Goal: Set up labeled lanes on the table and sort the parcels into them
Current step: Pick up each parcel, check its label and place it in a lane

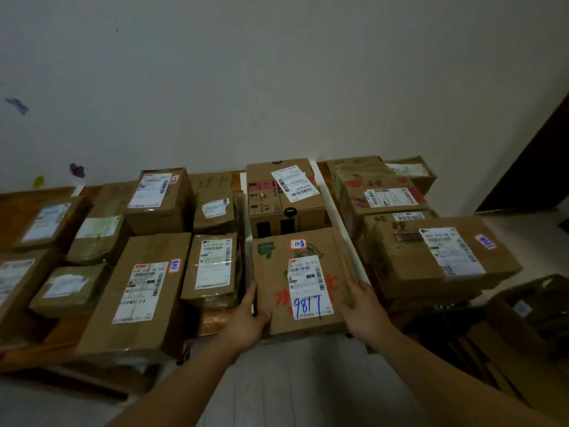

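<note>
The left hand point(251, 315) lies against the near left corner of a box point(271, 288), fingers flat along its side and thumb hooked at the near edge. The right hand point(361, 306) grips the near right edge, thumb on top and the other fingers hidden down the side. The box sits between the two hands on the near edge of the table point(212, 325). Its top carries a label point(309, 288) with "9817" written in blue.

Just beyond the right hand a white strip point(348, 229) runs away toward the wall point(277, 72). Straight beyond both hands a printed box point(286, 198) touches the held box's far edge.

Left of the left hand stand a small parcel point(212, 269) and then a long parcel point(138, 294), with more parcels further left and behind. Right of the right hand, past the strip, a big parcel point(446, 257) sits on top of others. Further right, lower down, is an open carton point(529, 318).
</note>
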`<move>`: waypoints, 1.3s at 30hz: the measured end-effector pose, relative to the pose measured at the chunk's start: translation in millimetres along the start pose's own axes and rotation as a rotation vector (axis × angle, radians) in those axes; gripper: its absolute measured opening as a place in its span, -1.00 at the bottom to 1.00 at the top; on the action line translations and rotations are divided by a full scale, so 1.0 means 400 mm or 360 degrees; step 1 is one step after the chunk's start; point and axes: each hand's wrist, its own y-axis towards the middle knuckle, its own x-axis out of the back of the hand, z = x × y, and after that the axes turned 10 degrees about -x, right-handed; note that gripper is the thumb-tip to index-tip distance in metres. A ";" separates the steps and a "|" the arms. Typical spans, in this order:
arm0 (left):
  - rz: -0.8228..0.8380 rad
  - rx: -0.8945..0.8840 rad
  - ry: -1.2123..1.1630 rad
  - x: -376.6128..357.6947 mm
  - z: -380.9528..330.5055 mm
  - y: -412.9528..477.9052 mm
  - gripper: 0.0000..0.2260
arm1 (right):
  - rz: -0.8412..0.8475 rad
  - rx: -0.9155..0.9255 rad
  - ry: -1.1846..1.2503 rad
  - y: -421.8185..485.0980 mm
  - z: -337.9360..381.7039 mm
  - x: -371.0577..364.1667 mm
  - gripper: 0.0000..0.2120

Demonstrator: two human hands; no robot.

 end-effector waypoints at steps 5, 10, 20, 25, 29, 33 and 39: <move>-0.0061 -0.0021 -0.0015 -0.011 -0.009 0.010 -0.37 | -0.0009 0.0049 -0.0122 0.022 -0.011 -0.002 -0.44; -0.0061 -0.0008 -0.0003 -0.012 -0.021 0.022 -0.42 | 0.0009 0.0029 -0.0121 0.040 -0.010 0.004 -0.43; 0.0064 -0.0033 0.0221 -0.006 -0.005 0.027 -0.37 | -0.0109 0.0126 -0.0309 0.036 -0.020 0.011 -0.45; 0.0055 -0.0050 0.0273 0.010 0.000 0.028 -0.34 | -0.0120 0.0137 -0.0328 0.031 -0.015 0.016 -0.43; 0.0059 -0.0074 0.0240 0.043 -0.004 0.022 -0.31 | -0.0125 0.0142 -0.0355 0.022 0.004 0.021 -0.44; 0.0002 -0.0141 0.0267 0.085 -0.043 -0.001 -0.34 | -0.0191 0.0281 -0.0438 0.004 0.050 0.023 -0.47; -0.0197 -0.0333 0.0579 0.258 -0.082 -0.067 -0.35 | -0.0161 0.0463 -0.0535 -0.052 0.218 -0.019 -0.42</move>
